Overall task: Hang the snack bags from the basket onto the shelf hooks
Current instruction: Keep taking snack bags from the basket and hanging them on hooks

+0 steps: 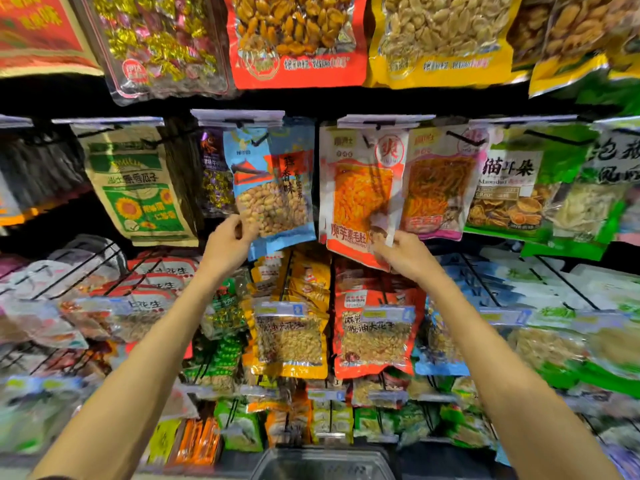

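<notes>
Shelf hooks (464, 139) carry many snack bags (138, 188). Left hand (230, 239) pinches the blue peanut bag (277, 188) at its edge; right hand (405, 252) grips the orange bag (360, 199) at its bottom.

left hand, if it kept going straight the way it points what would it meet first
The blue bag: the left hand points up and right at its lower left edge, seemingly touching it, though depth is unclear.
</notes>
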`<state>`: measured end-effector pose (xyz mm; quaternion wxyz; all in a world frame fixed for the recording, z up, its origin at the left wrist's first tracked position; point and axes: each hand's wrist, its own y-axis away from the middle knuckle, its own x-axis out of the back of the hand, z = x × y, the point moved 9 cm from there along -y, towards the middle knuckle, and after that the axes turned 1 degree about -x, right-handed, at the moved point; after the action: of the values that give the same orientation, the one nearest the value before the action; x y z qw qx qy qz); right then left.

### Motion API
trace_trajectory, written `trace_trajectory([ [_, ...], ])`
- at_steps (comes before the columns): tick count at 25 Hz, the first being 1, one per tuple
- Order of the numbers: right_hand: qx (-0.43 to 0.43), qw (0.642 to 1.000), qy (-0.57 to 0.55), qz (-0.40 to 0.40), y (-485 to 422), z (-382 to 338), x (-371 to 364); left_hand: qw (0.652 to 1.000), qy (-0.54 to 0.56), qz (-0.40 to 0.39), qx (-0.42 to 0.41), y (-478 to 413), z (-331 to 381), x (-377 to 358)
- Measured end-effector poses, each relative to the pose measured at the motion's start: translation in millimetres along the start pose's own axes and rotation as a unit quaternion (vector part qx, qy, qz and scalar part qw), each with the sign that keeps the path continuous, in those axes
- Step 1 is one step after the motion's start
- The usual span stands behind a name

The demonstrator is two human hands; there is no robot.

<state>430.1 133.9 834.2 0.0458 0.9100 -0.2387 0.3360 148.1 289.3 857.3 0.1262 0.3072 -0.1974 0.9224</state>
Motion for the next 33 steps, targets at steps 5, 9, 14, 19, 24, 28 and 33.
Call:
trace_trajectory([
  [5, -0.035, 0.942, 0.332, -0.037, 20.8, 6.8, 1.5, 0.95, -0.303, -0.062, -0.043, 15.9, -7.7, 7.1],
  [9, -0.014, 0.91, 0.414, -0.023, 39.1, -9.8, -2.2, 0.913, -0.396, -0.045, -0.089, 32.5, 7.4, 17.3],
  [14, -0.007, 0.901, 0.431, -0.037, 59.3, -22.6, -23.2, 0.902, -0.412, -0.043, -0.121, 57.5, 12.1, 26.3],
  [19, -0.011, 0.903, 0.424, -0.065, 87.8, -25.2, -63.5, 0.889, -0.43, -0.076, -0.136, 88.5, -15.5, 18.1],
  [24, -0.016, 0.91, 0.403, -0.098, 129.7, -4.0, -122.2, 0.891, -0.415, -0.13, -0.128, 136.0, -73.6, -10.7],
  [28, -0.045, 0.914, 0.367, -0.169, 184.0, 51.7, -188.2, 0.895, -0.385, -0.207, -0.09, 189.8, -141.6, -60.6],
  [33, -0.133, 0.881, 0.336, -0.304, 264.2, 168.2, -284.9, 0.89, -0.328, -0.316, -0.02, 275.8, -233.7, -145.5],
])
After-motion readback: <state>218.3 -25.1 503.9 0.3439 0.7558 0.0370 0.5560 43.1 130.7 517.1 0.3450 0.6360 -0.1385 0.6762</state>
